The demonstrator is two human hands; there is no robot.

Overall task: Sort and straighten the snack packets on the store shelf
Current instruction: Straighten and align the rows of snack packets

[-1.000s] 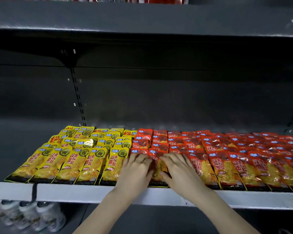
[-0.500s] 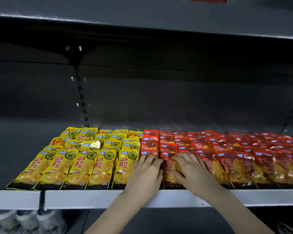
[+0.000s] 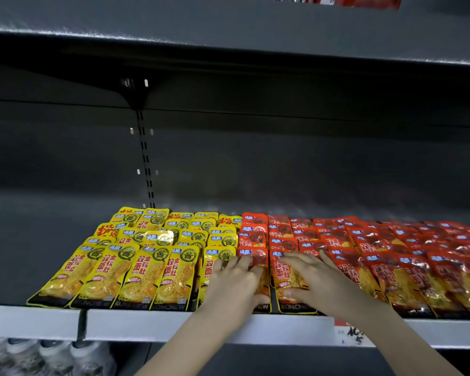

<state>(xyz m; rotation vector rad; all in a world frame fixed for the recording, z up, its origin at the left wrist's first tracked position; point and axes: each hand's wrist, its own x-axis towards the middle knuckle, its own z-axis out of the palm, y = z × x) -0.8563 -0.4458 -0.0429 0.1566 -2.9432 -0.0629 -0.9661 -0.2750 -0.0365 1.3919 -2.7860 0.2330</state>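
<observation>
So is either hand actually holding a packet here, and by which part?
Nothing is gripped. The left hand lies flat on the leftmost front red packet; the right hand lies flat on the red packet beside it.

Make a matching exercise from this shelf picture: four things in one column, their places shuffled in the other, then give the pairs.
Things
1. yellow packets
2. red packets
3. bottles
4. left hand

Places
a. right part of the shelf
b. below the shelf, lower left
c. left part of the stocked row
d. front row, where yellow meets red

Pairs: 1-c, 2-a, 3-b, 4-d
</observation>
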